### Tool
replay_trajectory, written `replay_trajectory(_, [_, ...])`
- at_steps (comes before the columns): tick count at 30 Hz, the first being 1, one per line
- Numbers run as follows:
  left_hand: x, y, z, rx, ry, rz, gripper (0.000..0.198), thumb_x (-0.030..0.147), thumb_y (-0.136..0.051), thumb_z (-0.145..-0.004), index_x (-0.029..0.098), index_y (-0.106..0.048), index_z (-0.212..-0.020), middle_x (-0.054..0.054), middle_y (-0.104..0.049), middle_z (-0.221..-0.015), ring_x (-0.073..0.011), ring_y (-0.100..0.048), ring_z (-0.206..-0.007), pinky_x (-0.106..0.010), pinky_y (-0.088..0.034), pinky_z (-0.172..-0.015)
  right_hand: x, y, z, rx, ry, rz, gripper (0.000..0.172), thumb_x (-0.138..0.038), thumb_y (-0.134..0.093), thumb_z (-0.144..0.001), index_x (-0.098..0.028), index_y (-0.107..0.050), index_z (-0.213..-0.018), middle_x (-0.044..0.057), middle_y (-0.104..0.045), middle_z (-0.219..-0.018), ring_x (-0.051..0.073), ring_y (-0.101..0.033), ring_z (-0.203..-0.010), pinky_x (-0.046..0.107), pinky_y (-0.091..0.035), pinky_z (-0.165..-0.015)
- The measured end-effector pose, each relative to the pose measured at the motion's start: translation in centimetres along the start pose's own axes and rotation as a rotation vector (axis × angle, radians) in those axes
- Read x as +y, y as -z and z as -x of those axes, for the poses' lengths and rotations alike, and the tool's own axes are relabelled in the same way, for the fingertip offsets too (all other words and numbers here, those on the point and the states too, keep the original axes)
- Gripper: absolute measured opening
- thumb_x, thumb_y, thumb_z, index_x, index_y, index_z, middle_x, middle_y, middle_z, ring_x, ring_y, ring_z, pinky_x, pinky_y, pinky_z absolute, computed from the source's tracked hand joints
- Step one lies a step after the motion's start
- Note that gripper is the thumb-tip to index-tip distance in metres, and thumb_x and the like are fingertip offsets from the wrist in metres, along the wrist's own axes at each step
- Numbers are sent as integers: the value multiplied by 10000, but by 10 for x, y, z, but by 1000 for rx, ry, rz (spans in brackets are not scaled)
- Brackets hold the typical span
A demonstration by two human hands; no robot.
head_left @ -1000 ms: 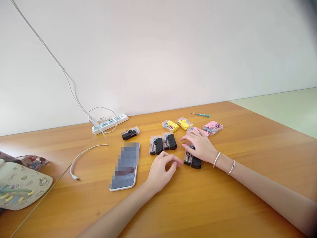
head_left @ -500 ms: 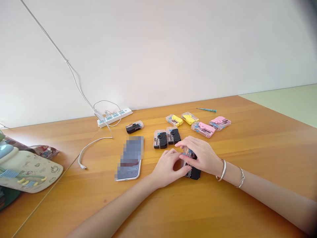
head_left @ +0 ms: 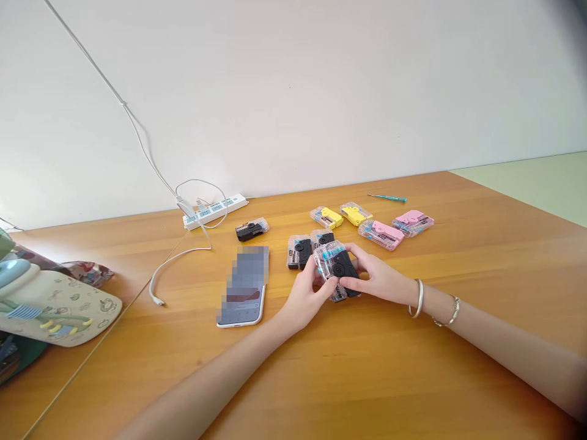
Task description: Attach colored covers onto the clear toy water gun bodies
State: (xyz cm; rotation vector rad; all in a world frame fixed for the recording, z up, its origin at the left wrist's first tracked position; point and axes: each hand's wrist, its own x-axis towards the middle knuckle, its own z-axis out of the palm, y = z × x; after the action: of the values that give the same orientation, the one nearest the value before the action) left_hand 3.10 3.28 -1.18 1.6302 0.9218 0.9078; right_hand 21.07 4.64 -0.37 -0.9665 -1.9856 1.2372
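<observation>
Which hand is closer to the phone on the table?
Left: the left hand sits just right of the phone, not touching it. The right hand is farther right, past the clear case both hands hold.

Our left forearm [head_left: 206, 382] reaches in from the lower left of the view, angled up and inward; our right forearm [head_left: 504, 345] comes in from the right edge, lying almost level across the frame; our left grip [head_left: 305, 299] and right grip [head_left: 378, 278] meet in front of us, close together, both closed and facing each other; the left fingers [head_left: 316, 282] curl up and toward the right; the right fingers [head_left: 355, 269] point left, bent at the knuckles; our left wrist [head_left: 279, 321] runs nearly straight into the hand; our right wrist wears a plain silver bangle [head_left: 420, 299], with a thin chain bracelet [head_left: 452, 313] just beyond it on the forearm
</observation>
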Motion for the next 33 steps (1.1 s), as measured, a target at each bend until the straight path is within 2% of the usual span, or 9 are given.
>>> replay_trajectory(5, [0,1,0,-48,1,42,432,313,-469,-861,187,-364,-1261,-56,-579,-1054,-166,-549,-866,-263,-465,-732,4,19,-1,-100,-31,-28,446,-410,-572,-805,-234,-380,-1166,-11,-617,-750,172,-638,-622,305,-531,-507])
replay_trajectory(11, [1,2,0,-48,62,79,481,375,-504,-835,221,-368,-1270,-7,-536,-855,-101,-450,-630,-221,-426,-589,3,34,-1,-96,-22,-48,453,-367,-553,-819,-247,-361,-1211,-37,-616,-694,160,-625,-612,291,-508,-532])
replay_trajectory(16, [2,2,0,-64,72,95,530,430,-528,-812,233,-365,-1276,-21,-539,-910,-110,-474,-679,-221,-434,-603,-1,37,-1,-121,2,-9,457,-350,-553,-824,-236,-357,-1220,-33,-621,-700,156,-630,-622,285,-494,-551])
replay_trajectory(22, [0,3,0,-75,50,88,487,383,-508,-833,225,-359,-1269,-43,-558,-1033,-141,-516,-795,-241,-439,-674,4,45,-3,-151,-19,-6,479,-415,-537,-824,-213,-342,-1212,-9,-616,-767,145,-607,-671,280,-461,-606])
replay_trajectory(25, [1,3,1,-106,60,60,436,368,-482,-851,212,-362,-1241,-28,-575,-940,-124,-503,-706,-234,-422,-631,10,55,-5,-54,-1,36,477,-453,-544,-812,-203,-372,-1179,-58,-504,-650,120,-519,-597,254,-398,-560])
replay_trajectory(29, [6,3,4,-145,82,-21,404,351,-492,-847,204,-377,-1204,11,-548,-801,-98,-444,-605,-213,-387,-565,10,60,-7,72,15,48,474,-471,-539,-810,-217,-375,-1175,-71,-420,-631,104,-406,-543,240,-329,-519])
replay_trajectory(33, [10,2,6,-130,89,26,433,345,-510,-832,213,-346,-1211,-15,-575,-901,-120,-503,-679,-218,-430,-590,9,48,-6,198,79,59,377,-449,-497,-841,-225,-407,-1131,-51,-413,-656,127,-425,-595,255,-357,-553])
